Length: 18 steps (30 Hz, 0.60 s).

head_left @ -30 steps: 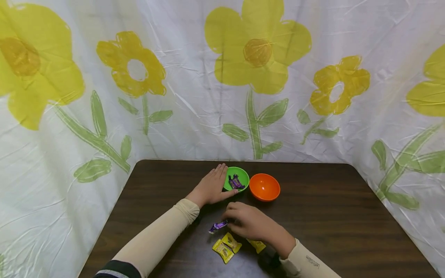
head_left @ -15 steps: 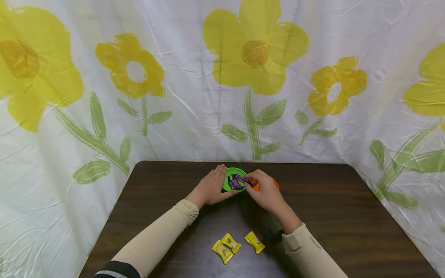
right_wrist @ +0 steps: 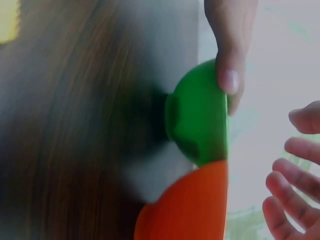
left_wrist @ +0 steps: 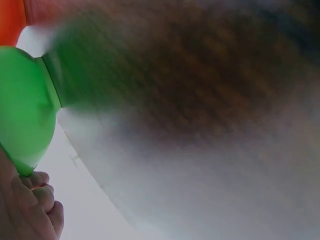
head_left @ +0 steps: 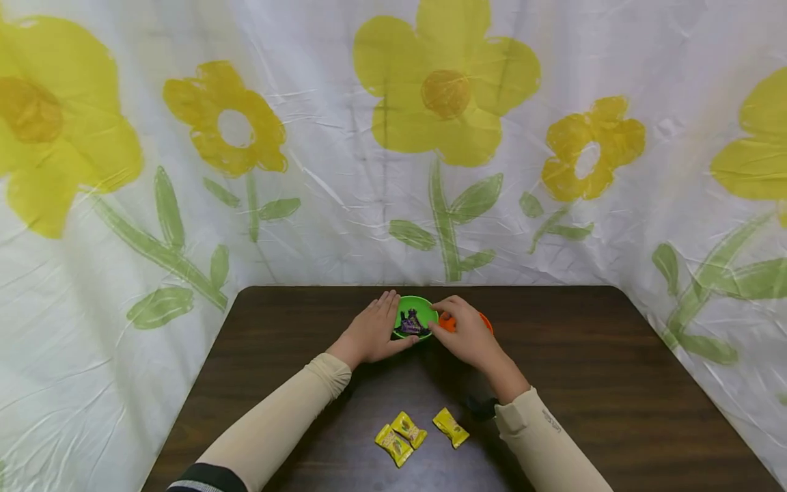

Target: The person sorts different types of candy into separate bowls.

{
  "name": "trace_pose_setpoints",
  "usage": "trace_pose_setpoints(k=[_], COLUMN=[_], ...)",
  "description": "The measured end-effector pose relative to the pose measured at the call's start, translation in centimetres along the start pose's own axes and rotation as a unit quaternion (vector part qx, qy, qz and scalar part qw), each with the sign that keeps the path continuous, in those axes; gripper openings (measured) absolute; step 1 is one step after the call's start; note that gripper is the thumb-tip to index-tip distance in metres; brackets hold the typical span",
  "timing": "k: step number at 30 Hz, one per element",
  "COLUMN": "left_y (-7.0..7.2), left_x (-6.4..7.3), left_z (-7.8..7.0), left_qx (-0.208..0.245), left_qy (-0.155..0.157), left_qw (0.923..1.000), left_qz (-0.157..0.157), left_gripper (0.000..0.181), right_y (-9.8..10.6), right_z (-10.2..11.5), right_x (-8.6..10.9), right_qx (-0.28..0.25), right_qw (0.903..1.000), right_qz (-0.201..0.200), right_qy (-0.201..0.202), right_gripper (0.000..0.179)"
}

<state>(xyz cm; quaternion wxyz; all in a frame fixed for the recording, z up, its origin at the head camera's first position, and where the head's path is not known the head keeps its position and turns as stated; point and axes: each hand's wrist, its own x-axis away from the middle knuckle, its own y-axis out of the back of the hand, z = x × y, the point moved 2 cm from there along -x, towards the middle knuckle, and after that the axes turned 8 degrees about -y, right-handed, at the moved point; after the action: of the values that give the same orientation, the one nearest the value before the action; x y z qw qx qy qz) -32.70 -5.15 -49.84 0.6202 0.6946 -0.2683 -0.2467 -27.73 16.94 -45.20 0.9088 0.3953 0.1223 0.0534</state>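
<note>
A green bowl (head_left: 426, 311) stands at the far middle of the table with purple-wrapped candies (head_left: 410, 322) in it. My left hand (head_left: 371, 333) rests against its left side, fingers straight, with the thumb along the near rim; the right wrist view shows that thumb (right_wrist: 230, 80) on the bowl's edge. Touching the green bowl on the right is an orange bowl (head_left: 486, 321), partly covered by my right hand (head_left: 467, 335). In the right wrist view the fingers of this hand are spread above the bowls and hold nothing.
Three yellow-wrapped candies lie on the dark wooden table (head_left: 565, 396) nearer the person: a pair (head_left: 401, 439) side by side and a single one (head_left: 451, 428) to the right. A white curtain (head_left: 332, 225) with yellow flowers hangs behind the table.
My right hand has carried a purple candy from the table up to the green bowl and let it go there. My left hand has stayed at the bowl.
</note>
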Motion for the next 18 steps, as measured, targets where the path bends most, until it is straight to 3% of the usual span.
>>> trace_pose_setpoints(k=[7,12,18], left_y=[0.1,0.4,0.7], left_x=[0.0,0.1,0.5], left_z=[0.0,-0.1,-1.0], left_qx=[-0.003,-0.014,0.003], left_qy=[0.000,0.015,0.027], left_qw=[0.9999,0.9998,0.9996], left_qz=[-0.010,-0.001,-0.008], left_gripper=[0.109,0.108,0.111], right_y=[1.8,2.5,3.1], right_z=[-2.3,-4.1,-6.3], right_x=[1.8,2.5,2.5], right_qx=[0.069,0.142,0.189], right_qw=[0.9976,0.9897,0.9808], right_qz=[-0.008,0.008,0.048], right_qy=[0.010,0.012,0.010], right_gripper=[0.040,0.065,0.092])
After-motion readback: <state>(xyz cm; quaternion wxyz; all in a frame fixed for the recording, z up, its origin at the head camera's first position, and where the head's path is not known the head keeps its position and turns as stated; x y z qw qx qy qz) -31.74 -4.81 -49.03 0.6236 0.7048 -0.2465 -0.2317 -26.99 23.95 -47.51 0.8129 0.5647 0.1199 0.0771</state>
